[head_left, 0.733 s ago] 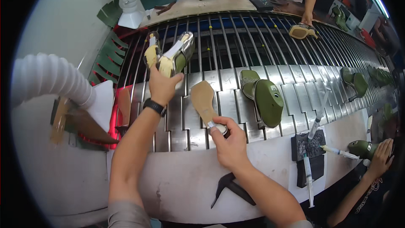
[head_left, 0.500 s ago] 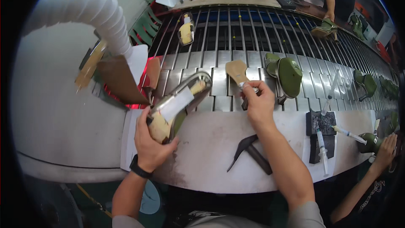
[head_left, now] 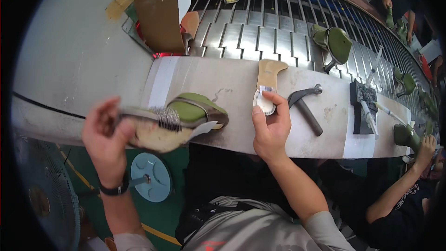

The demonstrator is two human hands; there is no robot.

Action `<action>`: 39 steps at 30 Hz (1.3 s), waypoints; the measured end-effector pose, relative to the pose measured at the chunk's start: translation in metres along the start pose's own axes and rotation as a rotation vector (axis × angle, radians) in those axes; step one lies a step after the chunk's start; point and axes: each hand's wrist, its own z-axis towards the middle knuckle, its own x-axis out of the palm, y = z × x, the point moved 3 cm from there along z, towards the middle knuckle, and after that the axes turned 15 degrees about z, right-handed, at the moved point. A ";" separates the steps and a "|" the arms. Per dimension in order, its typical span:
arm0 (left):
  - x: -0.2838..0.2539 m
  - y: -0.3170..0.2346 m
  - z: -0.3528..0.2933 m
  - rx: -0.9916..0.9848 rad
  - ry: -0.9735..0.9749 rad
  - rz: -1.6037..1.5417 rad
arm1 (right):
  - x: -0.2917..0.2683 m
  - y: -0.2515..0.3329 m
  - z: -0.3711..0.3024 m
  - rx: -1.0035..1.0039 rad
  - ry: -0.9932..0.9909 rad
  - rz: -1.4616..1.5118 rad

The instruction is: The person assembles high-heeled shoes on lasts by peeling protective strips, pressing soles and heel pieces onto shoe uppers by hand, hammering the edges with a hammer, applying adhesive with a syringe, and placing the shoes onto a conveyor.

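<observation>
My left hand (head_left: 104, 125) is smeared by motion, its fingers curled at the left end of a green shoe (head_left: 197, 110). The shoe lies tilted at the bench's near edge, its blurred pale underside (head_left: 160, 135) facing me and a white slip (head_left: 203, 130) at its right end. A dark, bristly-looking band (head_left: 168, 118) crosses its middle; I cannot make out what it is. Closed between thumb and fingers, my right hand (head_left: 274, 132) grips the white heel end of a tan insole (head_left: 270, 74), held over the bench. Right of it rests a black-handled hammer (head_left: 306, 111).
A conveyor of metal slats (head_left: 251, 39) runs behind the bench (head_left: 223, 74), carrying another green heeled shoe (head_left: 334, 44). Syringes (head_left: 371, 121) stand in a black foam block (head_left: 360, 97) at the right. Beyond, a co-worker's hand (head_left: 425, 151) touches a green shoe. A brown board (head_left: 159, 21) stands at the left.
The view has shifted downward. My left hand has brought the shoe down and turned it, so its green upper shows. My right hand keeps the insole, now upright over the bench.
</observation>
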 end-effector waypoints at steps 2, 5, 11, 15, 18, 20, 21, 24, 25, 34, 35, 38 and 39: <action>0.021 0.006 0.038 0.012 -0.129 -0.271 | 0.001 0.000 0.004 0.009 0.011 -0.049; 0.060 0.018 0.044 0.104 -0.081 -0.722 | -0.020 0.008 0.010 0.012 -0.023 -0.151; 0.088 0.081 0.030 0.163 0.167 -0.614 | -0.080 0.040 0.025 -0.002 -0.113 -0.152; 0.132 0.023 0.080 -0.192 0.071 -0.895 | -0.095 0.068 0.043 -0.092 -0.101 -0.293; 0.159 0.032 0.091 -0.346 0.205 -0.950 | -0.060 0.103 0.057 -0.375 0.355 -1.093; 0.183 0.048 0.093 -0.358 0.284 -0.863 | -0.040 0.107 0.062 -0.251 0.679 -1.319; 0.194 0.054 0.095 -0.365 0.315 -0.772 | -0.037 0.105 0.062 -0.175 0.813 -1.415; 0.209 0.068 0.101 -0.340 0.382 -0.780 | -0.027 0.102 0.059 -0.173 1.037 -1.410; 0.212 0.070 0.103 -0.320 0.413 -0.815 | -0.029 0.099 0.060 -0.165 1.040 -1.413; 0.215 0.073 0.097 -0.161 0.279 -0.722 | -0.049 0.027 0.048 0.262 0.005 0.020; 0.215 0.070 0.096 -0.151 0.298 -0.715 | -0.055 0.014 0.040 0.218 -0.016 0.017; 0.210 0.074 0.095 -0.162 0.313 -0.732 | -0.036 0.013 0.046 0.252 -0.095 0.070; 0.208 0.074 0.097 -0.168 0.314 -0.772 | -0.036 0.013 0.051 0.318 -0.094 0.053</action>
